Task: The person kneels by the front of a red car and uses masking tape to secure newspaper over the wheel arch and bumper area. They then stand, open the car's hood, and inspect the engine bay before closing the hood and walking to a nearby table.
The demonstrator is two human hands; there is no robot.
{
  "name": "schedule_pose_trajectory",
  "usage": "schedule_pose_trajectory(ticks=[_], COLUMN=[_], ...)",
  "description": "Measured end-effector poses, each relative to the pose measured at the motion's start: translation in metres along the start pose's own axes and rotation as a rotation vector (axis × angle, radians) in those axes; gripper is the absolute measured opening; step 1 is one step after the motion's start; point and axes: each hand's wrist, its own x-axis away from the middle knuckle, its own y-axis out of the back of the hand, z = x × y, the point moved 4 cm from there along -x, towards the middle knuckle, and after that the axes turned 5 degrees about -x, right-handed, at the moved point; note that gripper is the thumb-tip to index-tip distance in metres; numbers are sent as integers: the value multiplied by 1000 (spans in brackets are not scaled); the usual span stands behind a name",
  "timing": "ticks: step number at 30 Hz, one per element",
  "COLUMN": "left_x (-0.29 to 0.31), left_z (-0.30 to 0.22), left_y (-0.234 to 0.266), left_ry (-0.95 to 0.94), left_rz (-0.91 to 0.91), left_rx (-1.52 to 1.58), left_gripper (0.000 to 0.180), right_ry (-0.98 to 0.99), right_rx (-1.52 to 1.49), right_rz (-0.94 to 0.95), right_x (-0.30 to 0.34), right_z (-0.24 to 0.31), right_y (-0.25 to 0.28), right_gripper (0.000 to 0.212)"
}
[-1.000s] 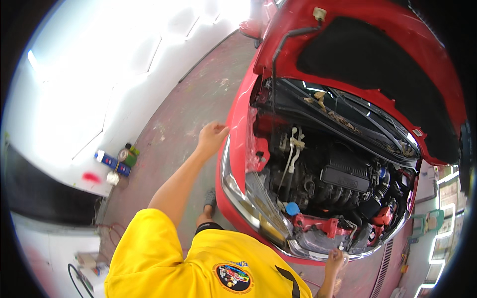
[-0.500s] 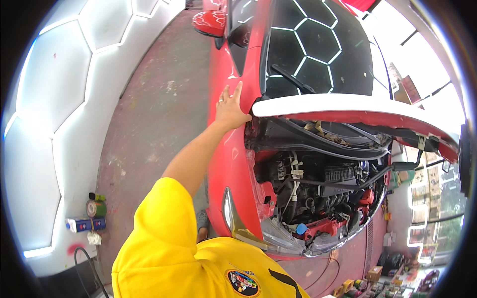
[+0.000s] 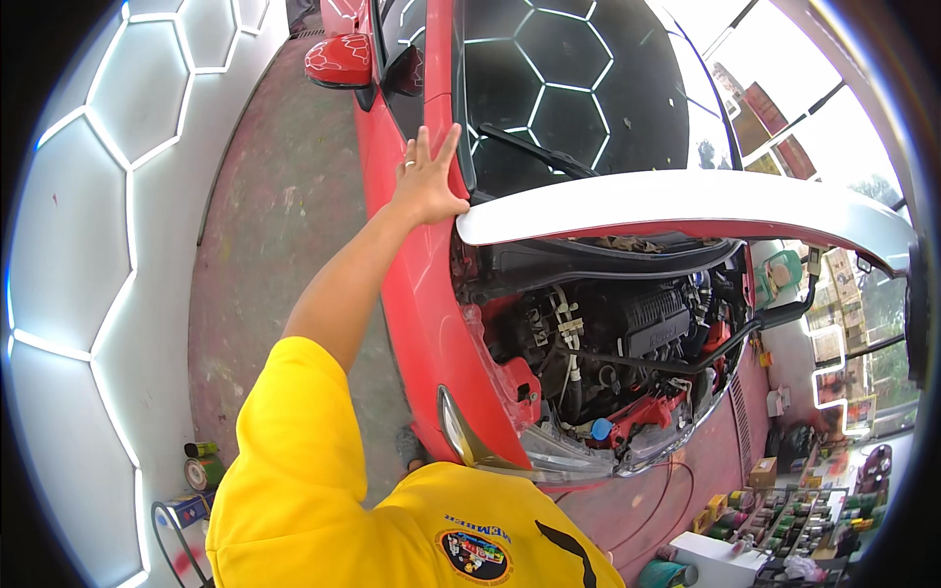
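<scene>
Okay, the left hand (image 3: 425, 188) spreads beside the hood (image 3: 676, 204)

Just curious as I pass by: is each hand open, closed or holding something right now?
Left hand: open, spread, at a corner of the raised hood; contact unclear.
Right hand: out of view, so cannot tell.

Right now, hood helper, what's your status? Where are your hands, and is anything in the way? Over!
Left hand spread open at a corner of the raised hood; contact unclear. Right hand out of view. Black rod crosses in front of the engine.
</scene>
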Motion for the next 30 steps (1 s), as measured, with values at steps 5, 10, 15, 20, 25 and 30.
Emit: schedule_pose_trajectory(ticks=[5, 10, 15, 20, 25, 30], left_x=[30, 70, 88, 76, 116, 175], left_z=[12, 29, 17, -1, 14, -11], left_y=[-23, -51, -74, -54, -104, -132], left_ry=[-217, -299, -240, -184, 173, 388], left_rz=[-230, -404, -360, -322, -361, -348], left_rx=[161, -64, 36, -108, 150, 262], left_gripper=[105, 86, 96, 120, 124, 118], right_ry=[-148, -213, -153, -141, -59, -144], right_rx=[-155, -64, 48, 41, -47, -145], right_rz=[-6, 42, 34, 27, -75, -34], right_x=[-20, -8, 7, -2, 3, 14], right_z=[-51, -44, -68, -64, -8, -48], right_y=[-10, -22, -18, -1, 17, -2], right_gripper=[26, 28, 29, 31, 30, 31])
